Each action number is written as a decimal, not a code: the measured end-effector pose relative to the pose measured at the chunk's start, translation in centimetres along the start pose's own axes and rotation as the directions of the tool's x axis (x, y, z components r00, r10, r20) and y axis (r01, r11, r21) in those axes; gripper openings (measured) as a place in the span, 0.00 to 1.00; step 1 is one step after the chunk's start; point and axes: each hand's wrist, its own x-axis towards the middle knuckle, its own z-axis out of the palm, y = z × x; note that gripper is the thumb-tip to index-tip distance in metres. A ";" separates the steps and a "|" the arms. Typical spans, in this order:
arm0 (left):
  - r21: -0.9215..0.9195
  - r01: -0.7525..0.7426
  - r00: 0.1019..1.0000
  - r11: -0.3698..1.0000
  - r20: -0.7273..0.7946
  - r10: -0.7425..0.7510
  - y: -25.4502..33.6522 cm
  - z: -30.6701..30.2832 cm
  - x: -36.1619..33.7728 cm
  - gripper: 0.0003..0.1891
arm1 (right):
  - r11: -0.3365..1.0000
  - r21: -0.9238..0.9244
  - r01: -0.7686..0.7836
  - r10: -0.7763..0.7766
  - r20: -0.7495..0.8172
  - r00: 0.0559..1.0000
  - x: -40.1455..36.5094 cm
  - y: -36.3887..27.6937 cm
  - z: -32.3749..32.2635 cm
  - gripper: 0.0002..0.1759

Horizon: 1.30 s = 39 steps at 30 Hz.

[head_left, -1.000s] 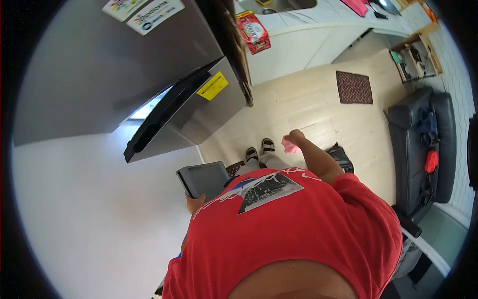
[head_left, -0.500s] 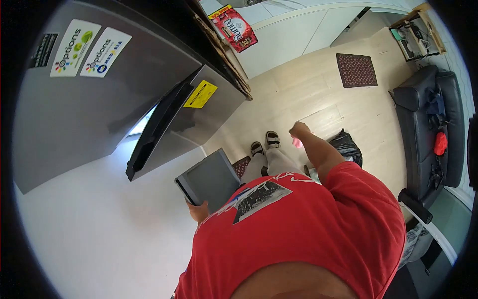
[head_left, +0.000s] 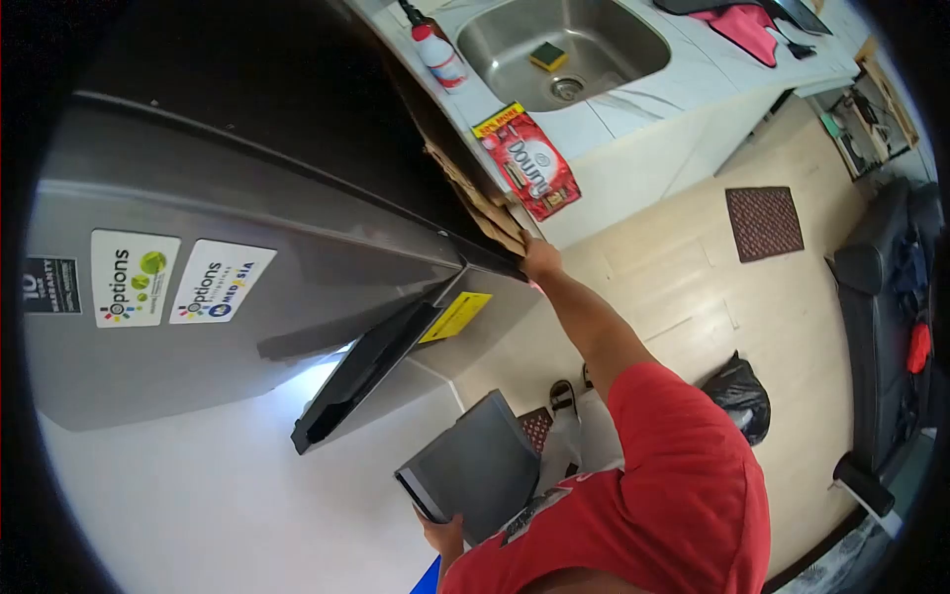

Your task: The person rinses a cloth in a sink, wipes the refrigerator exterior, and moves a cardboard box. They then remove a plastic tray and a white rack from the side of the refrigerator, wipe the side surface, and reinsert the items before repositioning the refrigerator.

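My left hand [head_left: 442, 535] grips the lower edge of a grey, box-like piece [head_left: 470, 465] with a dark front edge, held against my body. My right arm reaches forward, and my right hand [head_left: 540, 259] is closed at the front corner of the grey refrigerator [head_left: 327, 287], beside the folded cardboard [head_left: 475, 203]. A sliver of a pink cloth [head_left: 537, 287] shows under that hand; most of it is hidden. The lower refrigerator door [head_left: 371, 371] stands ajar, with light coming from behind its dark edge.
Right of the refrigerator are a counter with a steel sink [head_left: 564, 49], a red Downy pack [head_left: 529, 163] and a red-capped bottle [head_left: 438, 54]. A black plastic bag [head_left: 740, 396], a patterned mat [head_left: 764, 224] and a black sofa [head_left: 881, 327] are to the right.
My right hand has moved forward and left, from over the floor to the refrigerator's corner. My view has tilted up, bringing the sink into sight. The left hand keeps its grip on the grey piece.
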 end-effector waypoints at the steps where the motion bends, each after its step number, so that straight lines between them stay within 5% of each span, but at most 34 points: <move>1: 0.009 0.074 0.996 0.997 0.046 -0.075 -0.3 0.0 -0.5 0.53 | 1.000 -0.005 0.015 -0.015 0.000 1.000 0.1 0.5 0.2 0.27; 3: -0.006 0.068 0.997 0.998 0.044 -0.068 -0.8 0.1 -1.0 0.53 | 0.985 -0.165 0.054 -0.054 0.004 0.999 -0.7 1.4 0.1 0.26; 11: 0.141 0.175 0.963 0.975 0.183 -0.199 -1.9 -1.3 -0.5 0.56 | 0.974 -0.113 0.198 -0.208 -0.085 0.974 -14.4 4.8 -2.1 0.16; 13: 0.078 0.165 0.961 0.983 0.212 -0.178 -3.2 -0.6 0.4 0.57 | 0.979 0.140 0.149 -0.142 -0.058 0.988 -16.8 5.5 -2.3 0.26; 19: 0.009 -0.006 0.971 1.000 0.241 0.004 -7.1 1.8 3.8 0.57 | 0.944 0.183 0.275 -0.268 -0.065 0.961 -25.7 5.2 -5.0 0.23; 20: -0.080 -0.052 0.957 0.995 0.281 0.073 -8.3 2.5 5.2 0.56 | 0.933 0.241 0.266 -0.216 -0.217 0.952 -28.8 2.7 -7.5 0.22; 21: -0.168 -0.088 0.938 0.982 0.319 0.138 -9.1 2.8 6.0 0.56 | 0.898 0.407 0.166 -0.101 -0.177 0.979 -29.6 4.8 -6.0 0.21; 23: 0.012 -0.099 0.966 0.995 0.241 0.094 -5.4 1.1 5.6 0.55 | 0.874 -0.242 0.421 -0.482 -0.331 0.811 -31.3 4.2 -7.4 0.21; 25: -0.001 -0.162 0.955 0.987 0.253 0.157 -4.9 0.7 6.6 0.54 | 0.847 0.402 0.349 -0.231 -0.312 0.921 -31.7 8.5 -4.3 0.21; 26: 0.004 -0.163 0.951 0.987 0.267 0.156 -4.7 0.6 6.6 0.54 | 0.837 0.546 0.020 -0.026 0.002 1.000 -33.4 6.9 -6.3 0.24; 27: -0.024 -0.180 0.955 0.983 0.236 0.180 -4.2 0.5 6.8 0.54 | 0.840 0.543 0.012 -0.014 0.000 1.000 -35.3 4.1 -8.7 0.24; 28: -0.052 -0.197 0.957 0.979 0.206 0.203 -3.8 0.4 7.0 0.53 | 0.968 0.168 0.188 -0.171 -0.110 0.979 -37.2 1.4 -11.0 0.24; 29: -0.049 -0.199 0.953 0.979 0.223 0.205 -3.1 0.2 7.3 0.53 | 0.920 -0.244 0.308 -0.347 -0.138 0.928 -38.5 0.1 -11.8 0.25; 30: 0.010 -0.170 0.957 0.985 0.241 0.163 -2.6 -0.2 7.5 0.53 | 0.947 0.309 0.086 -0.083 -0.023 0.996 -37.9 4.8 -9.1 0.24; 31: 0.063 -0.145 0.959 0.987 0.253 0.125 -2.3 -0.2 7.9 0.53 | 0.950 0.305 0.071 -0.066 -0.025 0.997 -39.2 3.2 -10.2 0.24; 33: 0.032 -0.186 0.959 0.982 0.224 0.174 -2.7 0.6 8.8 0.53 | 0.987 -0.079 0.142 -0.147 -0.056 0.988 -41.6 0.2 -12.7 0.23; 34: 0.002 -0.215 0.961 0.977 0.178 0.211 -3.0 0.9 9.0 0.53 | 0.986 0.074 0.150 -0.150 -0.004 0.989 -41.5 2.4 -11.4 0.23; 37: 0.023 -0.186 0.958 0.982 0.228 0.176 -2.5 0.3 9.2 0.53 | 0.959 0.153 0.241 -0.235 -0.056 0.970 -43.1 2.3 -11.8 0.22; 39: 0.014 -0.206 0.957 0.978 0.211 0.199 -3.5 0.9 9.4 0.54 | 0.972 0.213 0.098 -0.111 0.051 0.993 -44.2 0.5 -13.2 0.23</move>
